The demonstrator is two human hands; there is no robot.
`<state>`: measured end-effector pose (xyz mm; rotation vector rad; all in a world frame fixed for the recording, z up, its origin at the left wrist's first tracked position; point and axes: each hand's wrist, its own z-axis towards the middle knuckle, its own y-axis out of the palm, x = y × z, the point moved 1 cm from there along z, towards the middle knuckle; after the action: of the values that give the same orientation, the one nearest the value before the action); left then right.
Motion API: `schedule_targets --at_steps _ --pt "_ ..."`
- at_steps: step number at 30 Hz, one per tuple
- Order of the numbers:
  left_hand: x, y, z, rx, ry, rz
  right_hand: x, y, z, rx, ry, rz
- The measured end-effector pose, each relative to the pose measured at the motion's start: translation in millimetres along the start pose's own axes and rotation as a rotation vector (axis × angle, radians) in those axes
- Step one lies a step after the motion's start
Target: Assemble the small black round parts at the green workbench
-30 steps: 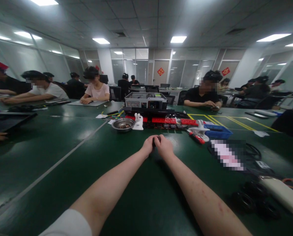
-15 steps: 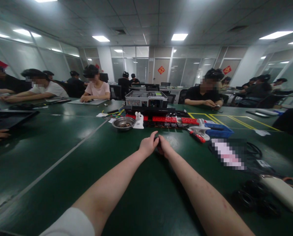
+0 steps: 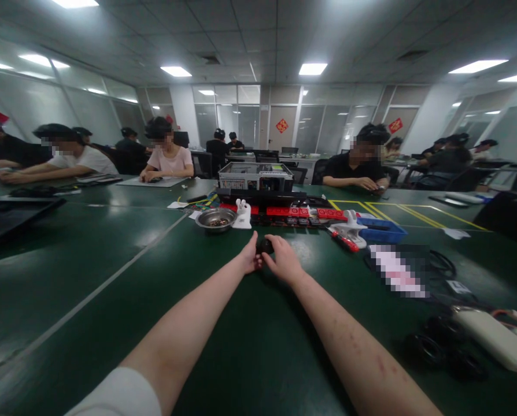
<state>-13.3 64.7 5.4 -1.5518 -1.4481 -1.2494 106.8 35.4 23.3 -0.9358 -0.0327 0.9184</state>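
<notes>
A small round black object (image 3: 265, 246) sits between my two hands, just above the green table (image 3: 189, 352); its exact kind does not show. My left hand (image 3: 251, 255) holds it from the left, thumb up and fingers curled beneath. From the right, my right hand (image 3: 284, 260) closes over it with thumb and fingers. Beyond the hands stand a steel bowl (image 3: 206, 226) with small metal parts in it and a white plastic stand (image 3: 242, 215).
Red and black boxes (image 3: 299, 212) lie below an open computer case (image 3: 256, 175). To the right are a red-handled screwdriver (image 3: 344, 241), a blue tray (image 3: 382, 232), several black rings (image 3: 429, 349) and a cream-coloured block (image 3: 497, 341). Other people sit around the table.
My hands have shifted slightly left and turned, so the black object between them now shows. My right hand has moved over its right side. A co-worker's hand at the far left has left view.
</notes>
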Motion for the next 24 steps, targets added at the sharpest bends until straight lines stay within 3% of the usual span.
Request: schedule_targets --at_steps 3,6,8,10,12,16,21,24 --pt "-1.1 -1.6 -0.7 0.136 0.223 0.192 16.9 14.9 -1.7 0.064 0.146 0.163" --pt "-2.5 1.8 -6.6 0.255 0.497 0.455 40.9 26.2 -2.0 0.146 0.474 0.395" --pt "-3.4 4.7 -11.7 0.296 0.611 0.614 51.8 29.6 -1.6 0.084 0.638 0.496" --pt "-4.4 7.4 -15.8 0.313 0.672 0.755 55.9 29.5 -1.5 -0.012 0.699 0.472" --pt "-6.0 9.3 -17.4 0.309 0.679 0.8 54.2 27.4 -1.9 -0.051 0.682 0.363" --pt "-9.9 9.6 -11.7 0.311 0.63 0.699 40.8 21.0 -3.3 0.0 0.563 0.241" --pt "-12.2 4.9 2.5 0.205 0.335 0.209 19.2 10.6 -3.5 0.044 0.246 0.19" --pt "-11.0 2.8 6.4 0.178 0.306 0.019 9.6 8.0 -3.2 0.052 0.108 0.089"
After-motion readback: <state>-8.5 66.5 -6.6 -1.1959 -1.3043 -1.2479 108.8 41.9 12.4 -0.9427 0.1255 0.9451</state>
